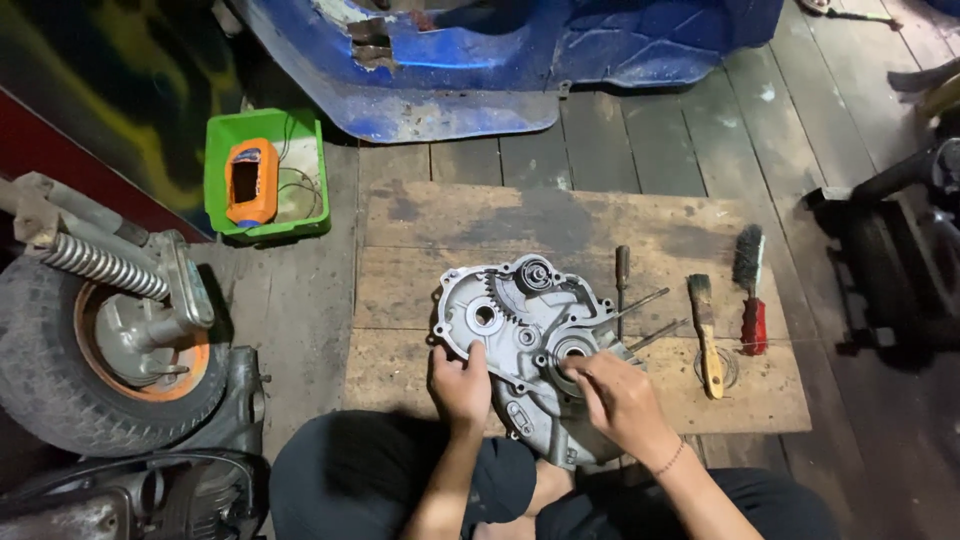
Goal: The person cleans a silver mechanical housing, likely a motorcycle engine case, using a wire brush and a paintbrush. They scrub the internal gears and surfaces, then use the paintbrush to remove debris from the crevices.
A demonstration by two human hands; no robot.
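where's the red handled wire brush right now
In the head view the wire brush lies at the right end of the wooden board, just right of the paintbrush.

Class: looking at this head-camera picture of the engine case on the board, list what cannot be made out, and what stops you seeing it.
Head view:
- Bearing hole under the right hand: fingers cover it.
- Engine case near end: hidden by hand and knees.
- Left hand fingertips: curled over the case edge.
- Green tray wires: too small.
- Blue body panel: cut off by the top edge.

Dim overall, light falling from above onto the wooden board (560, 230) at centre; corners sink into shadow, glare on the blue panel (470, 70) up top, edges slightly bowed
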